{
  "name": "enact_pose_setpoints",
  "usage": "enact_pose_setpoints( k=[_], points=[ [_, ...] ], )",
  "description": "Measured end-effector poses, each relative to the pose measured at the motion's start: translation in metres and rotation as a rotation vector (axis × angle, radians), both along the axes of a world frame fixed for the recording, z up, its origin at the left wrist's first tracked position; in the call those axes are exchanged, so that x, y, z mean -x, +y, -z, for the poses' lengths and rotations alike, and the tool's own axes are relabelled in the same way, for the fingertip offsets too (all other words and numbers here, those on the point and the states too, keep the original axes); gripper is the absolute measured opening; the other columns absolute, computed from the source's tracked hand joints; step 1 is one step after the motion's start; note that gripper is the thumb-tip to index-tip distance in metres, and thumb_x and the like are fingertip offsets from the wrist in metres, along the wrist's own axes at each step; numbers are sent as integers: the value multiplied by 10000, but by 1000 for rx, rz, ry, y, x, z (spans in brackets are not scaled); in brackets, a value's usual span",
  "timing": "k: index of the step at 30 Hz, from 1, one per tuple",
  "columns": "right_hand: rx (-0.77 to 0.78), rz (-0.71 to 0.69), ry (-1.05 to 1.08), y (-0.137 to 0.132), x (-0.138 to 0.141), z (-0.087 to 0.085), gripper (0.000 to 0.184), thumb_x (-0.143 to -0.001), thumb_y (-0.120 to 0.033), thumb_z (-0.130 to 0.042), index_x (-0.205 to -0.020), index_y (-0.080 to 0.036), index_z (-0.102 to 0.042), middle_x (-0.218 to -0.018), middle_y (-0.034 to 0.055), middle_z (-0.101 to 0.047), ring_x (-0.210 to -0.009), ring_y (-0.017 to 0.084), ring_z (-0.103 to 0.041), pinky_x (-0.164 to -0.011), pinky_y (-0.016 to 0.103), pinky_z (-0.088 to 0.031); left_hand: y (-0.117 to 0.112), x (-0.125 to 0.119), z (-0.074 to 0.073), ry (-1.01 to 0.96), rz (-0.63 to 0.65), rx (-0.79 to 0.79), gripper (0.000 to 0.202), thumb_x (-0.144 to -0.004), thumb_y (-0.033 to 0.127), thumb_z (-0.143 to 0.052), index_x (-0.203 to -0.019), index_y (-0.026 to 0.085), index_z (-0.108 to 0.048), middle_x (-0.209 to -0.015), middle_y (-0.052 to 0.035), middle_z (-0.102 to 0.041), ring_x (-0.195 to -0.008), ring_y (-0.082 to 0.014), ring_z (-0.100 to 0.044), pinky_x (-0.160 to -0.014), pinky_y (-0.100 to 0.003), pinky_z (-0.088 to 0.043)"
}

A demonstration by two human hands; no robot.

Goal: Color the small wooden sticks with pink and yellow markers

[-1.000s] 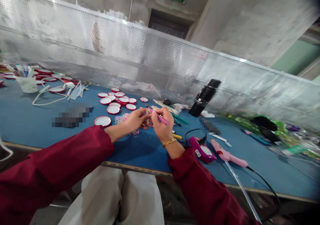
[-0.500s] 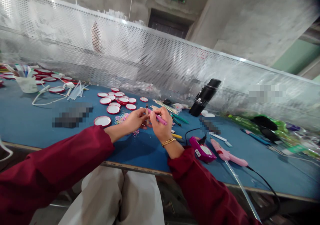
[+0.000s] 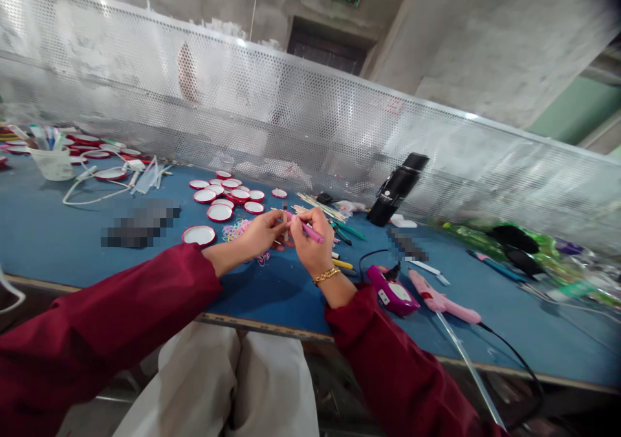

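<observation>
My left hand is closed in a pinch on a small, flat, brownish stick with a darker top end, held upright. My right hand grips a pink pen, whose front end meets the stick between my fingers. Just where they touch is too small to make out. Beside my left hand lies a heap of small coloured rubber bands. Red-rimmed white lids are spread beyond it.
At right are a purple power socket, a pink glue gun with a clear glue stick, and a black bottle. Thin wooden sticks and green-handled pliers lie behind my right hand. A pen cup stands far left.
The pen and my right fingers have shifted very slightly against the stick. Everything else stays where it was.
</observation>
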State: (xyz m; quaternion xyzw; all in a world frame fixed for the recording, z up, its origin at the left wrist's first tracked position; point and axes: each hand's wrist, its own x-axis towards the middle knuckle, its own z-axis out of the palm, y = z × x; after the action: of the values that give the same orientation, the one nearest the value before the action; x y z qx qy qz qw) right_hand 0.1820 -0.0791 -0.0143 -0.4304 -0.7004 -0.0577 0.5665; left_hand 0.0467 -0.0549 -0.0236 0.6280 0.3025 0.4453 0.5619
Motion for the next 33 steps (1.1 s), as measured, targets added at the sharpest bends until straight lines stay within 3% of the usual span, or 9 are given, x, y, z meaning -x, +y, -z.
enact_pose_setpoints(
  k=[5, 16, 33],
  points=[
    [-9, 46, 6, 2, -3, 0, 141, -849, -301, -544, -745, -208, -519, -701, 4, -580, -664, 153, -548, -620, 288, -426, 4, 1, 2, -3, 17, -25, 167, -865, 305, -567, -966, 176, -536, -775, -18, -655, -654, -114, -671, -513, -180, -510],
    [14, -4, 0, -1, 0, 0, 149, -851, -292, -541, -734, -207, -510, -697, 1, -573, -651, 143, -539, -621, 282, -430, 1, 1, 0, 2, -6, -10, 129, -857, 286, -568, -890, 173, -515, -740, 1, -622, -611, -97, -645, -498, -176, -502],
    [8, -1, 11, -1, -1, -1, 139, -849, -283, -538, -736, -205, -517, -699, 4, -582, -661, 146, -544, -642, 285, -432, 2, 1, 0, -9, 7, -22, 152, -860, 307, -571, -929, 177, -531, -748, -9, -653, -625, -108, -657, -509, -184, -509]
  ],
)
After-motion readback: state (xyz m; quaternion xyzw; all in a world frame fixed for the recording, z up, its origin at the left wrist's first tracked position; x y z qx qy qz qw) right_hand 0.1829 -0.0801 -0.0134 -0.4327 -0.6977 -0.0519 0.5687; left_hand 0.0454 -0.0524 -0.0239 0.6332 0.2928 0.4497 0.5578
